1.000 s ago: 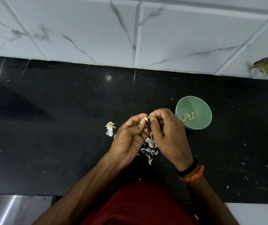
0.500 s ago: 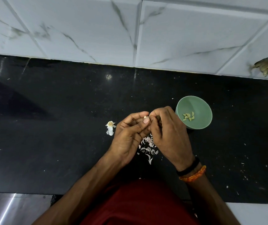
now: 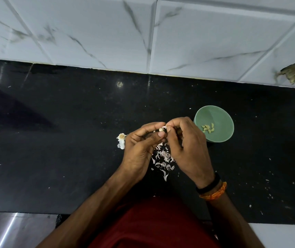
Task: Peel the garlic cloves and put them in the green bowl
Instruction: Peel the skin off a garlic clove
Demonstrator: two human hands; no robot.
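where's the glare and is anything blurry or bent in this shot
Head view: a small light reflection on the black counter near the wall, a bright streak at bottom left; the tile wall looks smeared; wide-angle bends the counter edge; hands and green bowl stay fairly sharp.

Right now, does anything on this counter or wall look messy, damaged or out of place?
Yes. Garlic skins lie scattered on the black counter under the hands, with white flecks further right. A garlic scrap sits left of the left hand. On the tiled wall, far right, a brownish patch looks like a chip or stuck debris.
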